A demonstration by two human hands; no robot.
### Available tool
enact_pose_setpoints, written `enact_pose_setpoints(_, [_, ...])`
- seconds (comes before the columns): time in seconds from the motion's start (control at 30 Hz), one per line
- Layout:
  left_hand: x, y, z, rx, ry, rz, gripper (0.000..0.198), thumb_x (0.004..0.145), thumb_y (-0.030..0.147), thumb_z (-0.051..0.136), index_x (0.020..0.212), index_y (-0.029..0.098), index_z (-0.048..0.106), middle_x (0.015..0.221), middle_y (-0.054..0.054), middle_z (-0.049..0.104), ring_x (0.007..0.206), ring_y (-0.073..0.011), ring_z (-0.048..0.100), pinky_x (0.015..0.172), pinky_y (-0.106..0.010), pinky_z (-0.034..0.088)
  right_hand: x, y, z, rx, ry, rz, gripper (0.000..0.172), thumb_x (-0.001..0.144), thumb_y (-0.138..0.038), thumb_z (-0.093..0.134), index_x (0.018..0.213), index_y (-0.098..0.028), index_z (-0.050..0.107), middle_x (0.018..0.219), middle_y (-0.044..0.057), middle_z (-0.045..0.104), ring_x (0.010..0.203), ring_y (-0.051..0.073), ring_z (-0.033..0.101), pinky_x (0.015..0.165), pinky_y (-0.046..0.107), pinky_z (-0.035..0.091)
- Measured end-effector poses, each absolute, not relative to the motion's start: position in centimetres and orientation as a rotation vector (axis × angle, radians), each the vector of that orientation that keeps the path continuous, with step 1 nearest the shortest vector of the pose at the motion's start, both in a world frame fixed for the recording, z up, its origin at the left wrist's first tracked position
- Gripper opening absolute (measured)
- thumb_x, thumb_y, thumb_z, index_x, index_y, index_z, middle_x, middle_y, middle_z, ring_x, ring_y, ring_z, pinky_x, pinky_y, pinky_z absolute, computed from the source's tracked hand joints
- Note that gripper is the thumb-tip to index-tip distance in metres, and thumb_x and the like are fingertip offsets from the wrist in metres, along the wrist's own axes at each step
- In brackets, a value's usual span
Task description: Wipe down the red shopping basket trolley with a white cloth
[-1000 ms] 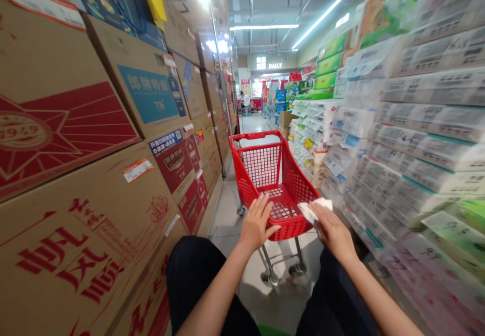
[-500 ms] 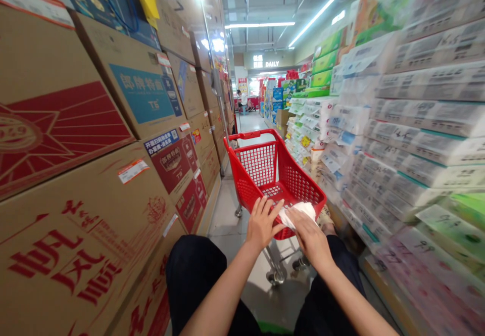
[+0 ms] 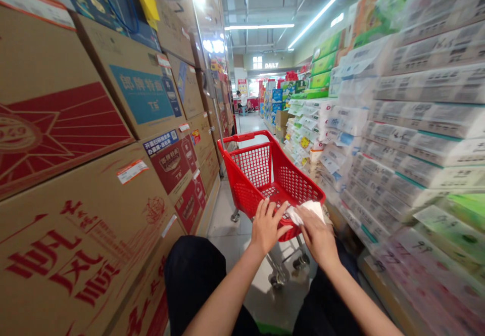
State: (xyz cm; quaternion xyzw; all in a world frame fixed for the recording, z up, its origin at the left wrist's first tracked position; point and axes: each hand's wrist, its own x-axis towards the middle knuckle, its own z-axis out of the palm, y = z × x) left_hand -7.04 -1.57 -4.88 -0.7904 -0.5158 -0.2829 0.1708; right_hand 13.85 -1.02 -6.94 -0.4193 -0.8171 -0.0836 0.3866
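A red shopping cart (image 3: 242, 194) with a perforated plastic basket stands in front of my knees, its near rim under both hands. On that rim, left of the cloth, rests my left hand (image 3: 266, 223) with its fingers spread. My right hand (image 3: 316, 235) presses a white cloth (image 3: 313, 208) against the near right part of the rim; its fingers lie over the cloth, and their tips are partly hidden in its folds. The bottom of the basket shows only its red grid.
Stacked cardboard cartons (image 3: 151, 194) line the left side. Tall piles of wrapped tissue packs (image 3: 417, 118) rise close on the right. Tiled floor (image 3: 242, 122) runs ahead between them, with a seated person (image 3: 243, 101) far off.
The right hand and the cloth have slid slightly to the right along the rim. The left hand has shifted a little right, and the cart has turned slightly.
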Motion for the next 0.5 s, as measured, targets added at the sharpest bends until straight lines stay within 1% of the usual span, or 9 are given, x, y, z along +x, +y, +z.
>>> enact_pose_setpoints(0.13, [-6.3, -1.9, -4.7, -2.267, -1.473, -0.794, 0.076, 0.089, 0.050, 0.064, 0.156, 0.031, 0.033, 0.133, -0.009, 0.054, 0.143, -0.0356, 0.034, 0.121, -0.057, 0.027, 12.0, -2.8, -6.7, -0.989, -2.136, -0.227, 0.057, 0.097, -0.019, 0.045, 0.153, -0.025, 0.038, 0.150, 0.006, 0.050, 0.140, 0.024, 0.046, 0.116, 0.049, 0.042])
enact_pose_setpoints(0.23, [-6.7, -1.9, -4.4, -2.311, -1.405, -0.789, 0.075, 0.090, 0.054, 0.061, 0.155, 0.028, 0.034, 0.133, -0.010, 0.055, 0.148, -0.0371, 0.024, 0.122, -0.062, 0.020, 13.4, -2.3, -6.7, -0.958, -2.200, -0.236, 0.056, 0.098, -0.020, 0.045, 0.152, -0.027, 0.039, 0.149, 0.005, 0.052, 0.139, 0.023, 0.047, 0.117, 0.047, 0.040])
enact_pose_setpoints(0.33, [-8.3, -1.0, -3.9, -2.398, -1.265, -0.742, 0.070, 0.094, 0.057, 0.055, 0.155, 0.028, 0.035, 0.135, -0.007, 0.057, 0.151, -0.0339, 0.019, 0.124, -0.061, 0.015, 15.9, -1.1, -7.0, -0.958, -2.222, -0.227, 0.053, 0.098, -0.020, 0.045, 0.150, -0.027, 0.042, 0.149, 0.004, 0.053, 0.139, 0.022, 0.047, 0.118, 0.047, 0.039])
enact_pose_setpoints(0.4, [-9.7, 0.0, -3.5, -2.402, -1.244, -0.722, 0.065, 0.095, 0.056, 0.053, 0.153, 0.030, 0.038, 0.140, -0.005, 0.056, 0.151, -0.0320, 0.020, 0.125, -0.059, 0.016, 17.4, -0.3, -7.2, -0.991, -2.196, -0.204, 0.052, 0.098, -0.020, 0.043, 0.149, -0.028, 0.044, 0.149, 0.004, 0.053, 0.141, 0.022, 0.045, 0.118, 0.048, 0.038])
enact_pose_setpoints(0.5, [-11.5, 1.7, -3.1, -2.230, -1.424, -0.761, 0.052, 0.097, 0.051, 0.052, 0.146, 0.034, 0.047, 0.153, -0.004, 0.044, 0.152, -0.0339, 0.018, 0.123, -0.061, 0.020, 18.7, 0.5, -7.6, -1.044, -2.134, -0.155, 0.050, 0.099, -0.022, 0.042, 0.148, -0.028, 0.045, 0.149, 0.004, 0.052, 0.142, 0.023, 0.043, 0.119, 0.049, 0.037])
